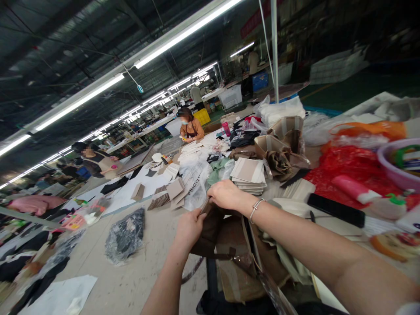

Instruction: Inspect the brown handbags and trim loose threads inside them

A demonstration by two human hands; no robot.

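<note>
Both my hands grip the edge of a dark brown fabric bag piece (210,232) above the near part of the table. My left hand (190,227) pinches the edge with thumb and fingers. Just beyond it my right hand (226,194), with a bracelet at the wrist, is closed on the same edge. Below them lie more brown pieces (236,275), with strips of clear plastic on them. Right behind my right hand stands a stack of beige panels (249,173). The fingers' undersides are hidden.
A plastic-wrapped dark bundle (125,236) lies on the table (88,258) to the left. On the right are a black phone (336,210), a pink bottle (354,189), red plastic (348,168) and a purple basin (393,170). Co-workers sit farther along.
</note>
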